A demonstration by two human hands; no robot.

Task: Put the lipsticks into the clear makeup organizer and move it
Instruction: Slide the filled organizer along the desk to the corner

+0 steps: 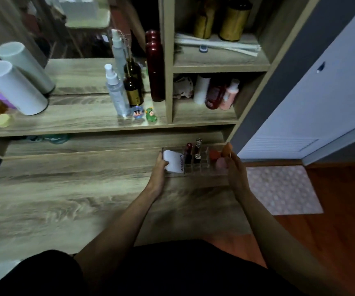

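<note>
The clear makeup organizer (pixel 204 167) sits at the right end of the wooden desk (pixel 65 199), just under the shelf edge. Two lipsticks stand upright in its middle slots: a dark red lipstick (pixel 188 153) and a lipstick with a clear cap (pixel 198 151). A white box (pixel 173 161) fills its left part, and orange and pink makeup sponges (pixel 220 157) fill its right part. My left hand (pixel 158 170) grips the organizer's left end by the white box. My right hand (pixel 235 169) grips its right end beside the sponges.
Above the desk, a shelf (pixel 76 122) carries a spray bottle (pixel 115 90), a dark bottle (pixel 132 88), a tall red bottle (pixel 155 69), two small figurines (pixel 144 114) and white cylinders (pixel 14 86). Side cubbies (pixel 206 112) hold more bottles. A pink mat (pixel 283 189) lies on the floor at right.
</note>
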